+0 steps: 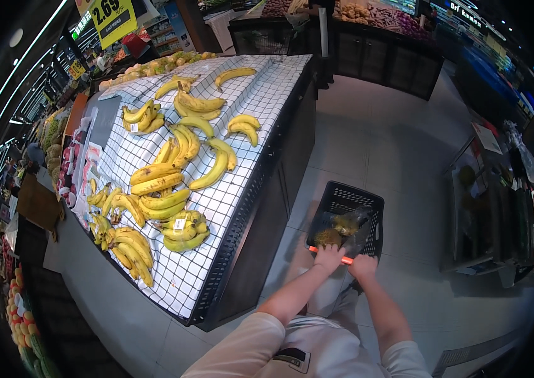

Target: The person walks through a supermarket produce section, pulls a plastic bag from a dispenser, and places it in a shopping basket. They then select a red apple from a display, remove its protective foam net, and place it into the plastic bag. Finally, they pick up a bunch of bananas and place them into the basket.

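Note:
My left hand (329, 258) is closed around the orange handle (346, 260) of a black plastic shopping basket (377, 208). Beside it, my right hand (363, 266) grips the handle's other end. A brown, spiky fruit (327, 237), apparently a durian, lies in the basket close to my left fingers. Further in is a clear plastic bag (356, 232) with yellowish contents (345, 225) that are too blurred to name. Whether the basket rests on wheels is hidden from above.
Left of the basket stands a display table (229, 227) with a checked cloth and several bunches of bananas (157, 182). A dark produce counter (385, 59) crosses the far end of the tiled floor (404, 189). A shelf rack (484, 212) stands on the right.

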